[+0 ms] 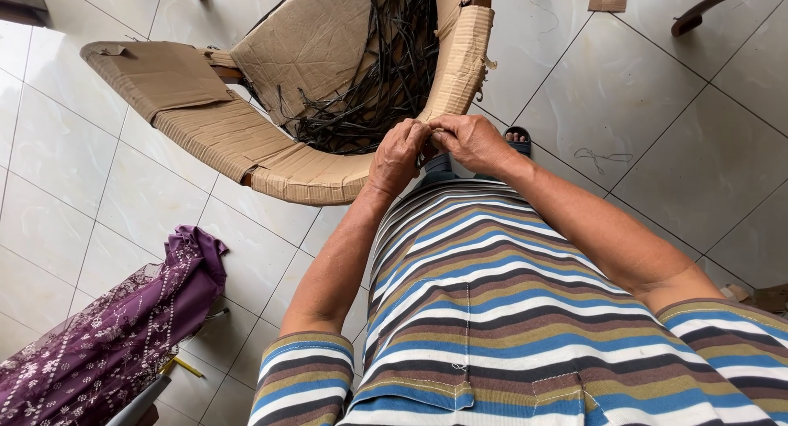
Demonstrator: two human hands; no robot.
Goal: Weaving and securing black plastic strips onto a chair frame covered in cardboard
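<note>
The left hand [400, 153] and the right hand [471, 140] are brought together, fingertips meeting, just in front of the near rim of the chair frame [271, 151]. Something thin is pinched between them, most likely one of the dark strands [373, 81], though the pinched thing itself is hidden by the knuckles and cannot be told for certain. Both hands are curled closed, not spread.

The chair frame is tipped on the tiled floor [624, 89], its rails wrapped in brown corrugated cardboard [316, 40]. Inside the frame's hollow a loose tangle of the dark strands is seen, running down toward the point where the hands meet. Beyond the frame's far side, a second piece of wooden furniture is partly visible at the top edge.

Judged from this, a strand end is being fixed or knotted at the frame's rim. The next move would call for steady tension on the strand and a firm grip close to the rim.

To the left of the frame, well apart, a purple lace cloth [107, 336] is draped. The person's striped shirt [509, 311] fills the foreground.
</note>
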